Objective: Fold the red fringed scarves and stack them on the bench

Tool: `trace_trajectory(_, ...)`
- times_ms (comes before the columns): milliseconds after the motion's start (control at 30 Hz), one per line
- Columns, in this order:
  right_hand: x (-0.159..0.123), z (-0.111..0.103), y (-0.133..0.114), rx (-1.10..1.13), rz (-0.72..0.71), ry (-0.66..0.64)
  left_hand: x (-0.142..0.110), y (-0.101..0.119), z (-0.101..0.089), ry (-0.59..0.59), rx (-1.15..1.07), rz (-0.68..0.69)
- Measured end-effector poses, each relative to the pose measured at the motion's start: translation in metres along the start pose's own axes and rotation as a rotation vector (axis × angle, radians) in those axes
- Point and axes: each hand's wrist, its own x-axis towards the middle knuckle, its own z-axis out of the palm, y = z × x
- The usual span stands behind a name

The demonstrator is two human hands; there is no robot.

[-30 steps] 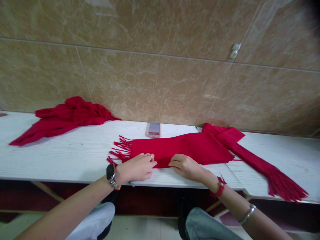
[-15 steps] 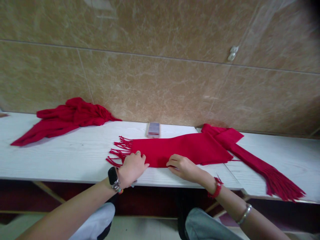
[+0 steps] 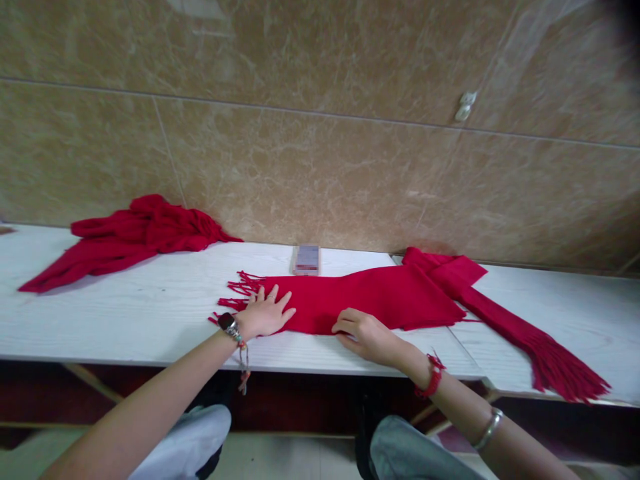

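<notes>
A red fringed scarf (image 3: 370,293) lies flat in a folded strip before me, its left fringe spread on the white surface. From its right end a narrower length slants down to another fringe near the front edge. My left hand (image 3: 267,313) rests palm down on the scarf's left end beside the fringe, fingers spread. At the scarf's near edge, my right hand (image 3: 361,331) has its fingers and thumb pinched together on the cloth. A second red cloth (image 3: 145,233) lies crumpled at the back left, untouched.
The white wood-grain tabletop (image 3: 125,320) runs along a brown marbled tile wall (image 3: 310,173). A phone-like flat rectangle (image 3: 307,260) lies against the wall behind the scarf. A small pale fixture (image 3: 465,107) is on the wall. My knees are below the front edge.
My left hand has moved left along the near edge, then up onto the scarf's fringed end, and its fingers have spread. The right hand has stayed nearly still.
</notes>
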Motion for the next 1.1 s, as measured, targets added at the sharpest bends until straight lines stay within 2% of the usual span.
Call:
trace_trajectory(67,0.000,0.001,0.000,0.004,0.008,0.002,0.001,-0.003,-0.004,-0.017,0.047,-0.189)
trace_trajectory(100,0.000,0.001,0.000,0.008,0.009,0.002,0.000,-0.001,-0.006,-0.001,0.066,-0.234)
trace_trajectory(133,0.001,0.002,0.001,0.012,0.009,0.004,0.000,0.002,-0.007,0.044,0.078,-0.204)
trace_trajectory(200,0.001,0.003,0.002,0.018,0.007,0.009,-0.002,0.012,-0.009,0.129,0.060,-0.016)
trace_trajectory(233,0.002,0.004,0.002,0.019,0.006,0.011,-0.001,0.018,-0.009,0.135,0.030,0.109)
trace_trajectory(300,0.001,0.006,0.004,0.021,0.003,0.016,0.002,0.026,-0.008,0.050,-0.045,0.328)
trace_trajectory(367,0.001,0.008,0.005,0.026,-0.001,0.022,0.010,0.026,-0.006,-0.065,-0.101,0.411)
trace_trajectory(467,0.001,0.008,0.005,0.032,-0.001,0.024,0.026,0.011,-0.002,-0.105,-0.130,0.282)
trace_trajectory(633,0.000,0.005,0.003,0.019,0.016,0.005,0.042,-0.017,0.001,-0.074,-0.098,-0.128)
trace_trajectory(700,-0.001,0.005,0.002,0.020,0.011,0.008,0.041,-0.018,0.000,-0.049,-0.046,-0.273)
trace_trajectory(767,-0.002,0.004,0.002,0.021,0.003,0.011,0.037,-0.013,-0.002,0.001,0.020,-0.345)
trace_trajectory(800,-0.002,0.004,0.002,0.018,0.000,0.010,0.034,-0.008,-0.003,0.029,0.042,-0.338)
trace_trajectory(867,0.000,0.003,0.003,0.004,-0.004,-0.004,0.028,0.002,-0.007,0.065,0.039,-0.229)
trace_trajectory(967,0.005,0.002,0.005,-0.033,0.007,-0.021,0.023,0.016,-0.009,0.007,-0.070,-0.011)
trace_trajectory(1033,0.012,0.002,0.010,-0.053,0.050,0.010,0.022,0.021,-0.009,-0.066,-0.129,0.015)
trace_trajectory(1100,0.021,0.006,0.017,-0.058,0.106,0.039,0.022,0.022,-0.007,-0.110,-0.150,-0.017)
